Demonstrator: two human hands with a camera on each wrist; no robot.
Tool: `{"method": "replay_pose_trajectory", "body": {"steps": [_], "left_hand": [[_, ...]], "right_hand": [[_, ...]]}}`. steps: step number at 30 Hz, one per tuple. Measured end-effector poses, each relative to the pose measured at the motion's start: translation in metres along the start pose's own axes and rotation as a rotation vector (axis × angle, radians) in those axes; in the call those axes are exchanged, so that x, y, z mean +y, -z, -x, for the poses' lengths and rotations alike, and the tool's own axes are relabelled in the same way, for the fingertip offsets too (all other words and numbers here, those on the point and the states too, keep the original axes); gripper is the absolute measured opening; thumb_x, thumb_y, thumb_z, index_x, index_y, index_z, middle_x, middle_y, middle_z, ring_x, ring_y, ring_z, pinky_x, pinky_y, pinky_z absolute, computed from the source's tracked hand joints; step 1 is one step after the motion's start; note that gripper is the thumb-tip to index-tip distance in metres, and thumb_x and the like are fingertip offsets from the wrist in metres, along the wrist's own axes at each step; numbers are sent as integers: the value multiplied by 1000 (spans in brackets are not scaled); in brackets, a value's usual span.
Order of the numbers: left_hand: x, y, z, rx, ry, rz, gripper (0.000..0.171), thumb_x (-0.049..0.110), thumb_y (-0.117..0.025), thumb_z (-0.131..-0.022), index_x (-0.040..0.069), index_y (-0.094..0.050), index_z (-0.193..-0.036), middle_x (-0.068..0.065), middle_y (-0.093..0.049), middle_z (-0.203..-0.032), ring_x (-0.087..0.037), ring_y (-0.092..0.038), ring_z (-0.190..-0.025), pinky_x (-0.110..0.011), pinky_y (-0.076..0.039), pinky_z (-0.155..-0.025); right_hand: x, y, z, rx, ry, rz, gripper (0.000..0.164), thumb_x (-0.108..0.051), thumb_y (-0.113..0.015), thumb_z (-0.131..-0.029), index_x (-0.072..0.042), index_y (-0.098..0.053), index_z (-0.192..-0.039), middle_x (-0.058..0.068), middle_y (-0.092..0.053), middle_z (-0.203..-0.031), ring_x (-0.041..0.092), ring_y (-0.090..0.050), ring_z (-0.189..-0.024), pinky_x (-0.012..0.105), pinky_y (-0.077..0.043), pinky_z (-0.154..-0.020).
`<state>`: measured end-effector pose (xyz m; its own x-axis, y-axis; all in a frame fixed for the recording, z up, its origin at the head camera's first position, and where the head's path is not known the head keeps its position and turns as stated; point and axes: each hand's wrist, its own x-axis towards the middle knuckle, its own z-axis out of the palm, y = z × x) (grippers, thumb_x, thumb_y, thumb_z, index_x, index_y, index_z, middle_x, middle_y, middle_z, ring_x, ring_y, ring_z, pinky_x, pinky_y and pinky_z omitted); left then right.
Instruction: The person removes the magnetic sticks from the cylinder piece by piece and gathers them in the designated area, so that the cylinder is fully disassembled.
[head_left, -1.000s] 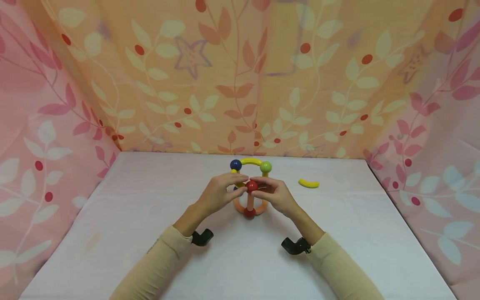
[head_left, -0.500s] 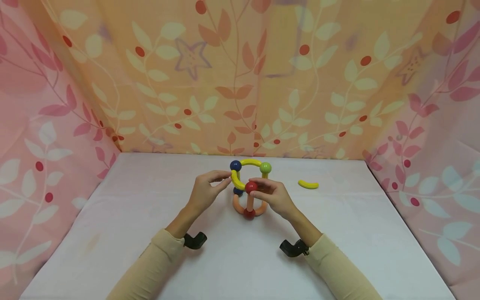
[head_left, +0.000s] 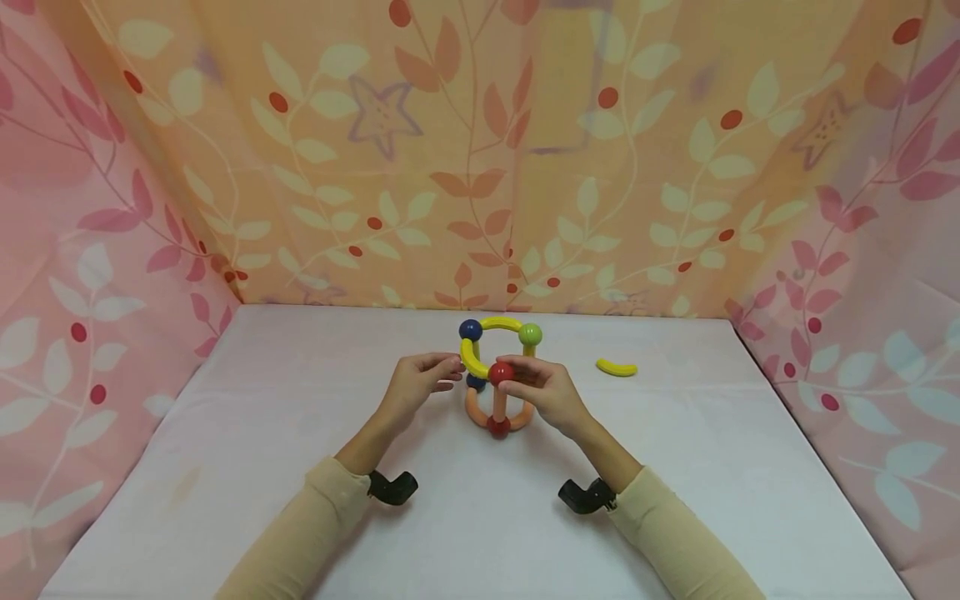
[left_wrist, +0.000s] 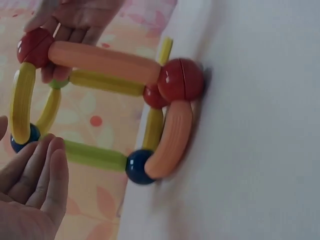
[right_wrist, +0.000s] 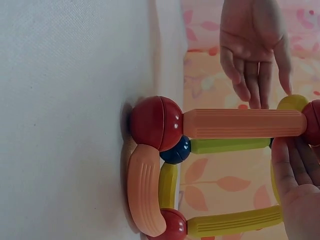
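Note:
A frame of magnetic balls and rods stands on the table, its upper red ball (head_left: 501,373) on an upright orange rod (head_left: 499,402). My right hand (head_left: 551,392) holds that upper ball between thumb and fingers. To the left, my left hand (head_left: 420,383) has its fingers extended beside a curved yellow rod (head_left: 471,358); whether they touch it I cannot tell. This rod links the upper red ball to a blue ball (head_left: 470,331). Another curved yellow rod (head_left: 501,322) runs from there to a green ball (head_left: 530,334). A straight green rod (left_wrist: 95,155) shows in the left wrist view.
A loose curved yellow rod (head_left: 617,367) lies right of the frame on the white tabletop (head_left: 480,533). Patterned cloth (head_left: 480,167) closes in the back and both sides. Each wrist carries a black device (head_left: 393,488).
My left hand has left the upper red ball and moved left beside the curved yellow rod, its fingers now loosened. My right hand stays at the ball.

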<state>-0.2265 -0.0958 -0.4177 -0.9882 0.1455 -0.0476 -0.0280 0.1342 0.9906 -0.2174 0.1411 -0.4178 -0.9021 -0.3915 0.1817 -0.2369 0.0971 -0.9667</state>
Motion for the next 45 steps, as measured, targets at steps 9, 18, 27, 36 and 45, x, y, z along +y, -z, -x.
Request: {"method": "replay_pose_trajectory", "body": {"steps": [9, 18, 27, 36, 45], "left_hand": [[11, -17, -3, 19, 196, 281, 42, 30, -63, -95, 1, -63, -125, -15, -68, -118, -21, -71, -100, -29, -57, -87], [21, -30, 0, 75, 289, 489, 39, 19, -61, -97, -3, -58, -128, -18, -63, -123, -18, -71, -100, -27, -56, -86], [24, -32, -3, 88, 277, 448, 39, 18, -63, -96, -5, -59, -127, -20, -62, -124, -15, -71, -92, -27, -57, -83], [24, -29, -7, 92, 267, 364, 36, 16, -65, -94, -4, -63, -123, -18, -67, -116, -15, -72, -88, -27, -58, -80], [17, -26, -13, 83, 259, 329, 40, 19, -66, -94, -2, -61, -127, -19, -65, -119, -16, -71, -90, -28, -58, -82]], "right_hand": [[-1, 0, 0, -1, 3, 2, 47, -15, -72, -88, 3, -59, -129, 25, -65, -122, 14, -68, -103, 22, -54, -91], [-2, 0, 1, 2, -5, 14, 46, -14, -72, -87, 3, -59, -128, 25, -64, -123, 18, -67, -102, 21, -54, -90], [-3, 0, 0, -5, 1, 16, 46, -16, -72, -88, 2, -60, -129, 25, -64, -123, 21, -67, -103, 22, -54, -90], [-2, 1, 0, -8, 3, 26, 45, -15, -71, -88, 1, -60, -129, 24, -65, -123, 18, -68, -102, 22, -54, -90], [-1, 1, -1, -7, 0, 21, 47, -15, -72, -88, 4, -59, -129, 25, -64, -123, 19, -68, -102, 22, -55, -89]]}}
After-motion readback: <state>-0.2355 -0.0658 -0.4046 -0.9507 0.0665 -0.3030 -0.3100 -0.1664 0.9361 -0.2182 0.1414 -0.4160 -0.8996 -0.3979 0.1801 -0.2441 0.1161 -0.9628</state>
